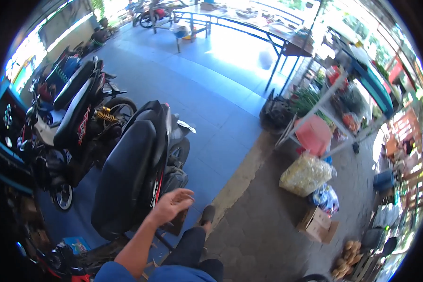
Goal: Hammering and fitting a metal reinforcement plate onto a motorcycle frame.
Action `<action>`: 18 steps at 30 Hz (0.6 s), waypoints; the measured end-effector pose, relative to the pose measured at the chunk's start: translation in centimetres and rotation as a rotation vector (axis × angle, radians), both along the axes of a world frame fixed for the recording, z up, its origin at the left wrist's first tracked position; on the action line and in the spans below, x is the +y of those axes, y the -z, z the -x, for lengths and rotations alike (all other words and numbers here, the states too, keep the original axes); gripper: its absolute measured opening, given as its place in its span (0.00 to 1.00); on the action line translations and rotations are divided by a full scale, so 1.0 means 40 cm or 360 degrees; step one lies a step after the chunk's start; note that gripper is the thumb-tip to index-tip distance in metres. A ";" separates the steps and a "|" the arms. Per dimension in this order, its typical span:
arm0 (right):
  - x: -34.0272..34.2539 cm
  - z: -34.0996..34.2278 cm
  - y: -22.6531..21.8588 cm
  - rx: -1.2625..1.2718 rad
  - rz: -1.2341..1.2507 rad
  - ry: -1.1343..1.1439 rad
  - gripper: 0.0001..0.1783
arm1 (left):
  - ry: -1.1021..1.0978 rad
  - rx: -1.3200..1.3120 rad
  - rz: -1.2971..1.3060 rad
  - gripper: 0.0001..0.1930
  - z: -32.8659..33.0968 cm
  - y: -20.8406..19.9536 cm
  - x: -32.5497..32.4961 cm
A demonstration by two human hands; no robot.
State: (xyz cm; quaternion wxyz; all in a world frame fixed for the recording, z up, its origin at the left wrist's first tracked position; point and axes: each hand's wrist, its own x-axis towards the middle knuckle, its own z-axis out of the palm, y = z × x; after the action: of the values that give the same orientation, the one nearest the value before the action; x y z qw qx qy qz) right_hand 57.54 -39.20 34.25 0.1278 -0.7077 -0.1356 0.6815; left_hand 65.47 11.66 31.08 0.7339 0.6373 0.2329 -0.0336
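Note:
My left hand (173,206) hangs in front of my body at the lower middle, beside the rear of a parked motor scooter. Its fingers are loosely bent and a little apart, and I see nothing in them. The scooter's long black seat (127,174) lies just to the left of the hand. My right hand is out of the picture. Below the hand, one of my feet in a dark shoe (208,215) is at the border between the tiles and the rougher paving.
More motorbikes (75,113) stand at the left. A long table (239,21) spans the back. At the right are a metal rack (324,101) with greens, a pink plastic tub (313,135), a stuffed yellowish sack (307,174), a blue bag (325,199) and a cardboard box (317,224).

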 end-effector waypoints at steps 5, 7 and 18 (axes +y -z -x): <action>0.125 -0.288 -0.014 -0.0068 0.0039 -0.0207 0.40 | -0.0338 -0.0075 -0.0244 0.16 -0.167 -0.127 0.219; 0.189 -0.418 -0.046 -0.0061 0.0055 -0.0325 0.39 | -0.0500 -0.0121 -0.0222 0.13 -0.272 -0.174 0.287; 0.546 -1.038 0.007 0.0015 0.0053 -0.0658 0.37 | -0.0279 -0.1647 -0.0851 0.08 -0.759 -0.673 0.541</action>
State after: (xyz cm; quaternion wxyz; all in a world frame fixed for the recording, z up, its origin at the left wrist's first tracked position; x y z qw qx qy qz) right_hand 99.06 -17.37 33.96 -0.0259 -0.6637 -0.2660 0.6987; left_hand 95.85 33.29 57.98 0.5660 0.7120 -0.1034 0.4025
